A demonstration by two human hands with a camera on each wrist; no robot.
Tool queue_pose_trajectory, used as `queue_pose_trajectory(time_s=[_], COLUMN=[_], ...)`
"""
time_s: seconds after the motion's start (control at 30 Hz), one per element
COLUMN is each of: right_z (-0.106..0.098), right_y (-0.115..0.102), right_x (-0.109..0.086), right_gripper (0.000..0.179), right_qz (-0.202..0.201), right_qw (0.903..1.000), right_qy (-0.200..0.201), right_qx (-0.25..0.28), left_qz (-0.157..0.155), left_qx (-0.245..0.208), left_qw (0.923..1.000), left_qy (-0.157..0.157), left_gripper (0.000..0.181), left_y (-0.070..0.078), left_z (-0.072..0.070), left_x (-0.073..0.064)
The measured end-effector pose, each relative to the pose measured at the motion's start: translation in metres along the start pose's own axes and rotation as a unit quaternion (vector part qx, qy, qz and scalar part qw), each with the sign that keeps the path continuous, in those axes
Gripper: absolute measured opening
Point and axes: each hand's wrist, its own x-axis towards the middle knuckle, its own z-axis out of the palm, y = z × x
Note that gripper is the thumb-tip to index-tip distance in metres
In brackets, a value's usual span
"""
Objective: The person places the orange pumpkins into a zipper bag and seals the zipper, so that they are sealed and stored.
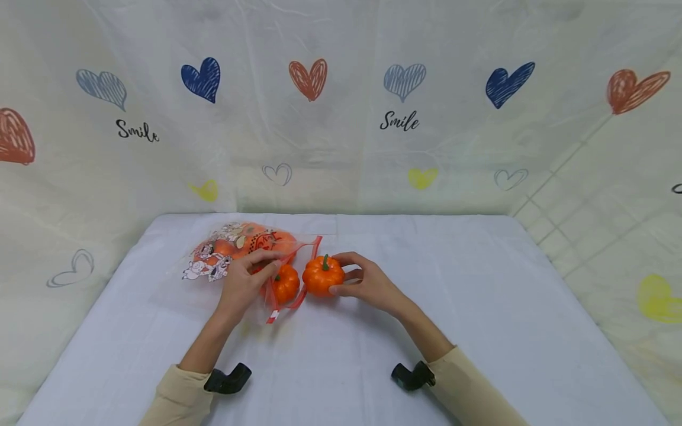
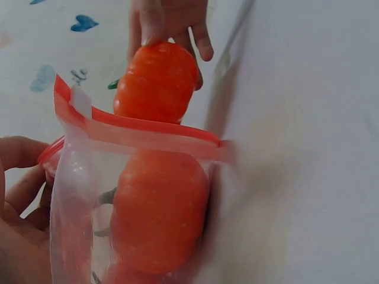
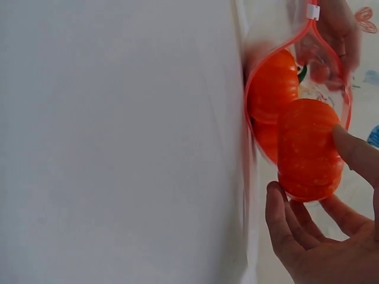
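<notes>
A small orange toy pumpkin (image 1: 322, 276) with a green stem is gripped by my right hand (image 1: 367, 283), thumb on one side and fingers on the other. It is at the mouth of a clear printed zip bag (image 2: 74, 195) with a red zip edge. My left hand (image 1: 247, 278) pinches the bag's upper edge near the opening. Just inside the mouth lies another orange pumpkin (image 2: 160, 213). More orange pumpkins (image 1: 272, 239) fill the bag behind it, partly hidden by the print and my left hand. In the right wrist view, the held pumpkin (image 3: 309, 151) overlaps the open mouth.
A white cloth covers the table (image 1: 479, 307). Behind it hangs a pale curtain (image 1: 341, 136) printed with hearts and the word Smile. Black wrist mounts (image 1: 228, 378) sit at both sleeve cuffs.
</notes>
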Motion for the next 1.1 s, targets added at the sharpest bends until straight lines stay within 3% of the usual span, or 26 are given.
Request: queue_pose_trajectory(time_s=[0.47, 0.83, 1.1], right_z=[0.009, 0.017, 0.027], right_y=[-0.001, -0.004, -0.006], right_x=[0.006, 0.011, 0.018], right_gripper=[0.063, 0.062, 0.062], right_qz=[0.001, -0.003, 0.012], right_qw=[1.0000, 0.9994, 0.9979], right_qy=[-0.002, 0.024, 0.054], right_qx=[-0.008, -0.024, -0.035], left_qz=[0.008, 0.014, 0.038], left_qx=[-0.001, -0.010, 0.006], left_qw=[1.0000, 0.9998, 0.9991], left_qy=[0.000, 0.004, 0.019], left_gripper=[0.026, 0.026, 0.022], left_y=[-0.002, 0.003, 0.008], left_z=[0.001, 0.001, 0.003], left_x=[-0.002, -0.001, -0.002])
